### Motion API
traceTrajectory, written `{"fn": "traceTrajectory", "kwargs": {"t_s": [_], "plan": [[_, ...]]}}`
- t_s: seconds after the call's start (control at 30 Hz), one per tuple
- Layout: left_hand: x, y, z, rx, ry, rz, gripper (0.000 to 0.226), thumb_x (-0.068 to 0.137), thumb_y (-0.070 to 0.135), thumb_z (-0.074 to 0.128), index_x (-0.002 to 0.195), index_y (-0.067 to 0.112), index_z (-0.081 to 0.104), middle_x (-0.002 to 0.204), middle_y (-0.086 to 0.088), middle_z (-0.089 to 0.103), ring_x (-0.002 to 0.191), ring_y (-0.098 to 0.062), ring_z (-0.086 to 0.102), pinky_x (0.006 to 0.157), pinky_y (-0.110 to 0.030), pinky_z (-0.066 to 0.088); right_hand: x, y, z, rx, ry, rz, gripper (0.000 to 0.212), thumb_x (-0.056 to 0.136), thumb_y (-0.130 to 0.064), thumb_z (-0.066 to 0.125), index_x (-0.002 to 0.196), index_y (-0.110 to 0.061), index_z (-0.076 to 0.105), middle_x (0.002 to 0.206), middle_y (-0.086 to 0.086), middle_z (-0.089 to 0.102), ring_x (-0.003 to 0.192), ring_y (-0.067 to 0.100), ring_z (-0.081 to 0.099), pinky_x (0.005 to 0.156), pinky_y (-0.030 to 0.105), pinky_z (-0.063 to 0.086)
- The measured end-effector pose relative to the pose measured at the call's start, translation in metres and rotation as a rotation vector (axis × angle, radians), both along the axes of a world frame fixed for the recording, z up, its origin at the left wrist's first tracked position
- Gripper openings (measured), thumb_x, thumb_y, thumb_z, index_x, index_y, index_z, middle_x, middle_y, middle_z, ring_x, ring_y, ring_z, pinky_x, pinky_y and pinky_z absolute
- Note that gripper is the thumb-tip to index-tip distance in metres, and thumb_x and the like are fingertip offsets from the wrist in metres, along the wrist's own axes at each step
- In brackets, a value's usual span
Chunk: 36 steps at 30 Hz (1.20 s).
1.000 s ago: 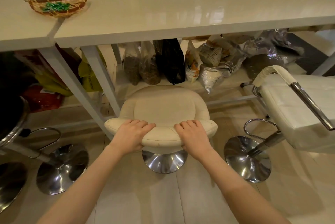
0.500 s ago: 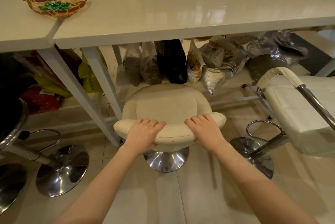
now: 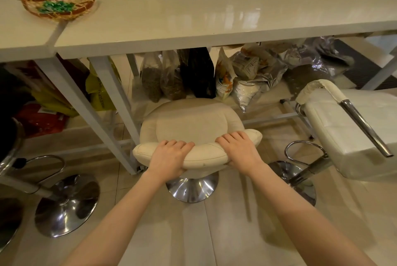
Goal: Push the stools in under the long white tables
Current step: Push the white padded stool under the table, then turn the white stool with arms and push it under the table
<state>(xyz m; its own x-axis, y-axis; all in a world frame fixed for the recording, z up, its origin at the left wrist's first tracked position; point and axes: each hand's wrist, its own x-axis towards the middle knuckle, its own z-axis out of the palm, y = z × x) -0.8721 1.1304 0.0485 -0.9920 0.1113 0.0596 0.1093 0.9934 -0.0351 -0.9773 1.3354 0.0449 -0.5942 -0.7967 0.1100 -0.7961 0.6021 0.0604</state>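
Note:
A cream padded stool (image 3: 191,123) on a chrome disc base (image 3: 191,188) stands at the near edge of the long white table (image 3: 214,14), just right of a white table leg (image 3: 113,102). My left hand (image 3: 169,159) and my right hand (image 3: 239,149) both grip its low curved backrest, fingers curled over the top. The seat's far edge lies about level with the table's front edge. A white square-seated stool (image 3: 348,132) with a chrome armrest stands tilted to the right. A dark stool (image 3: 8,136) stands at the far left, outside the table.
Several bags of goods (image 3: 193,76) sit on the floor under the table behind the stool. A second white table (image 3: 25,29) adjoins on the left, with a woven basket (image 3: 58,7) of green sweets across the gap. Chrome stool bases (image 3: 66,203) stand on the tiled floor.
The cream stool has slid forward toward the table with both hands on its backrest, and the view has drifted closer. The side stools have not moved.

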Motion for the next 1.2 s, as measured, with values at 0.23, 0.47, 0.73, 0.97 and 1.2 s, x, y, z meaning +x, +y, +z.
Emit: {"fn": "traceTrajectory", "kwargs": {"t_s": [0.23,0.47,0.73,0.97,1.2], "plan": [[-0.006,0.001,0.018,0.041,-0.270,0.044,0.103,0.060,0.079,0.050,0.143,0.024,0.024,0.137,0.000,0.047,0.122,-0.020,0.044,0.097,-0.034,0.032,0.015,0.000,0.023,0.103,-0.185,-0.138,0.099,0.063,-0.041,0.078,0.142,-0.017,0.023,0.142,0.006,0.037,0.131,0.024,0.033,0.110,0.038,0.017],[-0.049,0.062,0.073,0.357,-0.315,-0.036,0.101,0.077,0.072,0.047,0.149,0.014,0.005,0.155,-0.009,0.018,0.139,-0.024,0.022,0.112,-0.039,0.021,0.029,0.069,0.071,-0.063,-0.258,-0.328,0.105,0.070,-0.041,0.076,0.148,-0.018,0.010,0.152,0.005,0.027,0.141,0.021,0.019,0.114,0.037,0.011],[-0.089,0.212,0.147,0.564,-0.037,-0.410,0.089,0.082,0.061,0.050,0.148,0.017,0.011,0.155,-0.005,0.021,0.139,-0.018,0.024,0.111,-0.032,0.020,0.033,0.192,0.134,-0.168,-0.018,-0.545,0.102,0.070,-0.050,0.072,0.147,-0.017,0.013,0.153,0.007,0.023,0.142,0.023,0.013,0.115,0.038,0.006],[-0.095,0.338,0.180,0.613,-0.025,-0.561,0.094,0.072,0.069,0.048,0.147,0.021,0.017,0.153,-0.003,0.026,0.138,-0.017,0.026,0.113,-0.038,0.023,0.050,0.322,0.170,-0.234,0.123,-0.680,0.100,0.071,-0.048,0.072,0.147,-0.016,0.015,0.154,0.006,0.021,0.143,0.022,0.010,0.115,0.038,0.001],[-0.096,0.468,0.190,0.555,0.032,-0.593,0.094,0.074,0.067,0.057,0.146,0.019,0.020,0.152,-0.003,0.028,0.136,-0.019,0.029,0.111,-0.039,0.025,0.065,0.465,0.182,-0.194,0.162,-0.769,0.106,0.067,-0.053,0.074,0.147,-0.016,0.016,0.153,0.006,0.025,0.142,0.021,0.014,0.115,0.036,0.003]]}}
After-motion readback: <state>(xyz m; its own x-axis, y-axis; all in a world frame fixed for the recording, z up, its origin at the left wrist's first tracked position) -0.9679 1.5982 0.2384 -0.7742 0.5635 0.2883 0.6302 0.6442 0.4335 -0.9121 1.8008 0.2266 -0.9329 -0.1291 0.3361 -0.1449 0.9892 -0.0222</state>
